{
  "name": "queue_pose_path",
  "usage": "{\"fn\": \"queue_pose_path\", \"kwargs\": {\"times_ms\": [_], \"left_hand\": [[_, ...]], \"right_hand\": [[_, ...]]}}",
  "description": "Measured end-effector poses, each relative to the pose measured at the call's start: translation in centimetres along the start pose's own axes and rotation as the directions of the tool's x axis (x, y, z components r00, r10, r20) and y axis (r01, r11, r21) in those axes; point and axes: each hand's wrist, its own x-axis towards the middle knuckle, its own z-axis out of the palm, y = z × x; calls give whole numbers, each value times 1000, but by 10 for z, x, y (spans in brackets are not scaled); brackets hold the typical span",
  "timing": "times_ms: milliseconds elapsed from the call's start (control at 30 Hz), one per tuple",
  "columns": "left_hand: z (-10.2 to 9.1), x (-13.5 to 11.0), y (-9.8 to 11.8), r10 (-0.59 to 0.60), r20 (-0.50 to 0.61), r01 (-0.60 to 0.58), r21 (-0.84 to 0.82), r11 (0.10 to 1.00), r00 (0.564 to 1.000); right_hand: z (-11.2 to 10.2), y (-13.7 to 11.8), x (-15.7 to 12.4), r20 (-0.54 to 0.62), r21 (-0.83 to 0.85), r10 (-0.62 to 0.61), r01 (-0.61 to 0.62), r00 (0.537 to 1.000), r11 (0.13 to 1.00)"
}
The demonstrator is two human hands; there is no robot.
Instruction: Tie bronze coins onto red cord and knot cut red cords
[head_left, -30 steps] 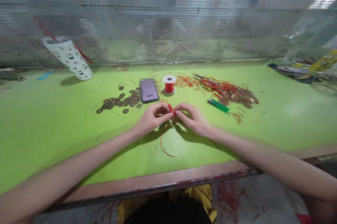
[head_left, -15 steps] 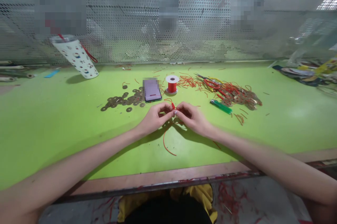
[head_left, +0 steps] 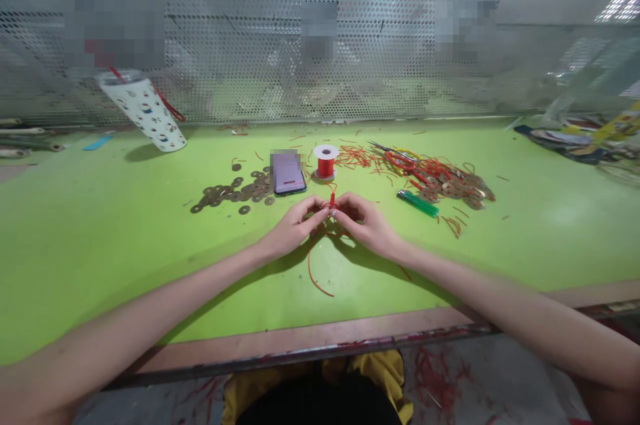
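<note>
Between my fingertips is a red knotted cord [head_left: 333, 200], its knotted part upright with a small loop at the top. My left hand [head_left: 300, 224] pinches it from the left, thumb against fingers. From the right, my right hand [head_left: 365, 222] pinches the same cord, and the two thumbs nearly touch. A loose red cord end [head_left: 313, 273] curves down onto the table below the left hand. Just beyond the hands stand a spool of red cord [head_left: 326, 165] and a phone [head_left: 289, 173]. Whatever the fingers cover at the cord's lower part is hidden.
Holed metal discs [head_left: 220, 195] lie left of the phone. On the right are a green lighter [head_left: 419, 203], scissors [head_left: 400, 160], red cord scraps [head_left: 355, 156] and more discs with cord [head_left: 465, 186]. A tilted tumbler [head_left: 145, 112] stands back left before a perforated metal screen [head_left: 240, 65].
The knotted part of the cord has turned from leaning left to nearly upright. Both hands stay in almost the same place, still pinching it.
</note>
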Motion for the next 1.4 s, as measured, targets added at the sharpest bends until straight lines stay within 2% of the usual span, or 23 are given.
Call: {"fn": "queue_pose_path", "kwargs": {"times_ms": [67, 133, 200, 300, 367, 467, 667, 833, 967, 1067, 1133, 1167, 1233, 1300, 1400], "left_hand": [[0, 0, 0, -8, 3, 8, 10, 1000, 1000], [1, -1, 0, 11, -40, -9, 45, 999, 999], [1, -2, 1, 87, -146, -69, 126, 990, 985], [2, -4, 2, 265, -251, -185, 299, 936, 931], [2, -5, 2, 347, -223, -239, 400, 885, 911], [3, -6, 2, 382, -167, -265, 474, 840, 909], [4, -6, 2, 376, -130, -279, 463, 842, 918], [2, -5, 5, 322, -92, -256, 420, 871, 942], [0, -6, 5, 243, -108, -204, 287, 936, 964], [-2, -6, 4, 214, -186, -189, 142, 972, 959], [-6, -4, 3, 288, -315, -267, 108, 958, 904], [-9, -2, 3, 348, -391, -325, 125, 937, 852], [-17, 2, 4, 476, -504, -428, 216, 878, 721], [-28, 6, 7, 564, -554, -462, 328, 824, 613], [-41, 8, 14, 660, -533, -444, 489, 751, 529]], "right_hand": [[0, 0, 0, -8, -9, -2, 2, 1000, 1000], [0, 1, 1, -11, -16, 9, -9, 1000, 1000], [0, 2, 1, -24, -13, 25, -25, 999, 1000], [0, 4, 2, -38, 10, 37, -36, 999, 999], [1, 5, 3, -32, 29, 34, -33, 999, 999], [1, 5, 3, -12, 49, 26, -25, 1000, 998], [0, 5, 1, 21, 42, 8, -9, 1000, 999], [0, 2, 0, 50, 27, -11, 10, 999, 1000], [0, -2, 1, 25, -65, -21, 22, 999, 998], [0, -1, 2, -20, -124, -13, 10, 1000, 992], [-1, 1, 3, -56, -163, 2, -11, 998, 986], [-1, 2, 3, -75, -185, 3, -17, 997, 983], [-1, 4, 3, -100, -226, -7, -16, 995, 974], [-1, 5, 3, -112, -258, -21, -9, 994, 966], [-1, 4, 2, -114, -274, -18, -14, 993, 962]]}}
